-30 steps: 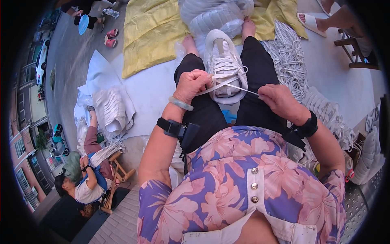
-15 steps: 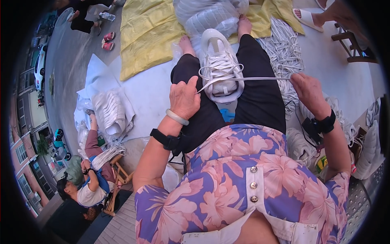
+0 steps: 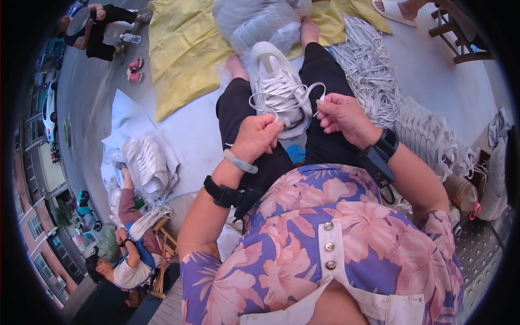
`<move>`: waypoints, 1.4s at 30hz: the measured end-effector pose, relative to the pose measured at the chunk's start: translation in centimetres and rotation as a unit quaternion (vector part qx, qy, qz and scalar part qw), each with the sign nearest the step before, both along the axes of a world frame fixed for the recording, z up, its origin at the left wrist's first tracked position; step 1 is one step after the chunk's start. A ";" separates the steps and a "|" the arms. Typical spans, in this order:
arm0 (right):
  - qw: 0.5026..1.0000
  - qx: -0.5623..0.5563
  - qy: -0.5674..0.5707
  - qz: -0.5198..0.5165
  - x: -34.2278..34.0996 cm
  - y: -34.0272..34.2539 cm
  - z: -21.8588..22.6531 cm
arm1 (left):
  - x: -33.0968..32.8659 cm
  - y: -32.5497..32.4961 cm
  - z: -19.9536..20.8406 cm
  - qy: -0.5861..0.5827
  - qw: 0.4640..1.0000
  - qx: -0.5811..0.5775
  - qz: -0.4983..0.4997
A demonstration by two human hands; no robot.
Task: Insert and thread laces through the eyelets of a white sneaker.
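A white sneaker [image 3: 275,81] rests between my thighs, its toe pointing away from me. White shoelace [image 3: 279,91] crosses its tongue in several rows, with a loose loop standing out on each side. My left hand [image 3: 259,134] is closed in a pinch on the lace at the left of the shoe opening. To the right of the opening, my right hand [image 3: 346,116] pinches a lace end between thumb and forefinger, its other fingers loosely curled. Both hands sit close to the heel end of the shoe.
A heap of loose white laces [image 3: 368,70] lies right of my leg, with stacked white shoe uppers [image 3: 428,135] nearer me. Plastic-wrapped goods [image 3: 260,24] lie beyond my feet on yellow sheeting [image 3: 184,59]. Another person [image 3: 132,265] sits at the left. A wooden stool [image 3: 460,32] stands far right.
My right hand has come in from far right to beside the shoe. The lace that was stretched taut between my hands is now slack. My view has shifted slightly.
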State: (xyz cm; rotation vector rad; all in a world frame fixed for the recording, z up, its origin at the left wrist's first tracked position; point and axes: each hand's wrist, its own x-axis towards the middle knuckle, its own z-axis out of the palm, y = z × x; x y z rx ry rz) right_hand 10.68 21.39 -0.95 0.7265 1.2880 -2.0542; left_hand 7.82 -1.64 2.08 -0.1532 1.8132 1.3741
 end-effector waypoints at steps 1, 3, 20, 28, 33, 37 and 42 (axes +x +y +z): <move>1.000 0.011 0.014 0.005 -0.3 -0.5 0.0 | 0.3 1.1 -0.2 -0.006 1.000 0.009 -0.010; 0.999 0.024 0.029 0.007 -0.8 -0.8 -0.3 | 0.5 3.0 -0.9 -0.012 0.999 0.019 -0.024; 0.982 0.130 0.135 -0.008 -2.0 -2.1 -2.8 | 0.1 5.6 -4.0 0.086 0.993 -0.018 0.074; 0.970 0.183 0.146 0.063 -2.4 -1.9 -2.8 | 0.3 5.8 -4.0 0.107 0.991 -0.034 0.070; 0.853 0.378 0.352 0.070 -2.3 -2.4 -4.7 | 0.4 6.1 -3.9 0.124 0.989 -0.022 0.078; 0.798 0.425 0.422 0.072 -2.2 -3.0 -4.4 | 0.4 5.9 -4.5 0.164 0.984 -0.043 0.059; 0.959 0.213 0.160 0.092 -2.9 -2.1 -2.3 | 0.0 6.4 -5.2 0.138 0.986 -0.041 0.086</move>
